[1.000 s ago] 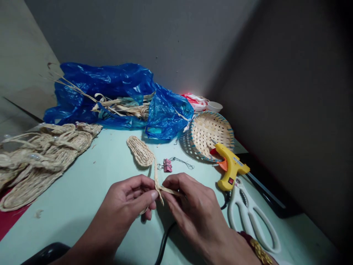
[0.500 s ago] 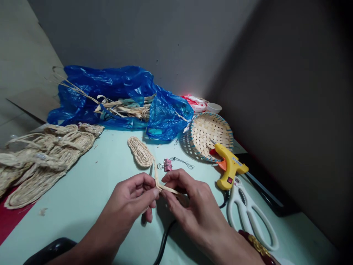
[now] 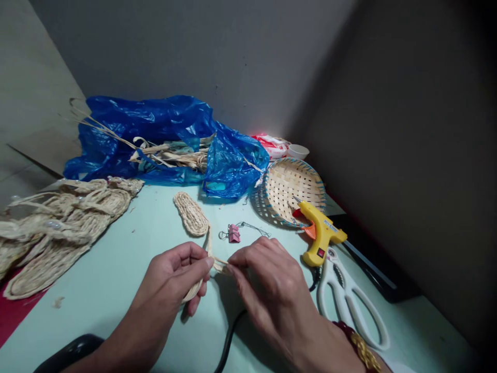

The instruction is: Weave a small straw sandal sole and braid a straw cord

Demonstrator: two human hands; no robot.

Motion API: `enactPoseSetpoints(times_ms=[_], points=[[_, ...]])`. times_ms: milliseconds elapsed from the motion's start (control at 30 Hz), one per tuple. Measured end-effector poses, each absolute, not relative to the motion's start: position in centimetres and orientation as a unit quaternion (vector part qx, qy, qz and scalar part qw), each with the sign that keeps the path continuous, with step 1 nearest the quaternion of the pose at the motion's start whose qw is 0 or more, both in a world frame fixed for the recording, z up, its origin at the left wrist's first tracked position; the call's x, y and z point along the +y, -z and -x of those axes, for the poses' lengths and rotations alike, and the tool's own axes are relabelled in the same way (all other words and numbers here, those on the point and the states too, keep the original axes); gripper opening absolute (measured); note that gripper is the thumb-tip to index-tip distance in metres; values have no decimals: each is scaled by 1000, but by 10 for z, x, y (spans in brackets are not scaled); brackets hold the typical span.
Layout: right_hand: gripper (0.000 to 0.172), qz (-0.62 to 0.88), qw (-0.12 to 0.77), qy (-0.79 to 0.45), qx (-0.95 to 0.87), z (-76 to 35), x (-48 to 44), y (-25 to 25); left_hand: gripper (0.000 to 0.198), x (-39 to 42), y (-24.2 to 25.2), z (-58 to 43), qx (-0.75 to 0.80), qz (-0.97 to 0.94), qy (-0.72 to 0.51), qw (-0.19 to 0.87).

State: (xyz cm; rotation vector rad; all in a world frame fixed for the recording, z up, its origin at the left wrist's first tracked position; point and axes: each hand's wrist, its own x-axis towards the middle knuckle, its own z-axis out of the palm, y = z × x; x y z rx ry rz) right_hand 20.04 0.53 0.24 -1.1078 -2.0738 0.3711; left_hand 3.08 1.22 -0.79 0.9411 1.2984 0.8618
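A small coiled sole of braided straw (image 3: 191, 213) lies on the pale green table, and a straw braid (image 3: 210, 241) runs from its near end to my hands. My left hand (image 3: 176, 277) pinches the braid between thumb and forefinger; a loop of straw shows below its fingers. With thumb and forefinger, my right hand (image 3: 272, 285) grips loose straw strands (image 3: 221, 263) stretched between the two hands. Just beyond my right hand lies a pink binder clip (image 3: 234, 233) with a thin dark wire or thread beside it.
Finished straw sandals (image 3: 73, 228) are heaped at the left. A blue plastic bag (image 3: 155, 124) with straw lies at the back. To the right are a woven basket (image 3: 295, 186), a yellow glue gun (image 3: 322, 233) and white-handled scissors (image 3: 345, 295). A black cable (image 3: 229, 342) crosses the near table.
My right hand has pulled the strands taut to the right of my left hand, which shifted slightly left. A loop of straw now shows under the left fingers. The whole view shifted slightly.
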Motion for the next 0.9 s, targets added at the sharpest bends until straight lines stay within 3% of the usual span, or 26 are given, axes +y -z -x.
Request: enactPoseSetpoints(times_ms=[233, 600, 700, 900], points=[[25, 272, 387, 57, -879, -191, -2, 6, 17, 10, 7, -33, 530, -410, -388, 633], [29, 287, 338, 76, -893, -188, -5, 8, 16, 11, 2, -32, 512, -379, -406, 656], [23, 317, 350, -9, -882, -191, -3, -1, 15, 12, 2, -32, 521, -389, -399, 647], [17, 459, 337, -371, -733, -201, 11, -18, 17, 16, 5, -33, 521, -450, -383, 616]])
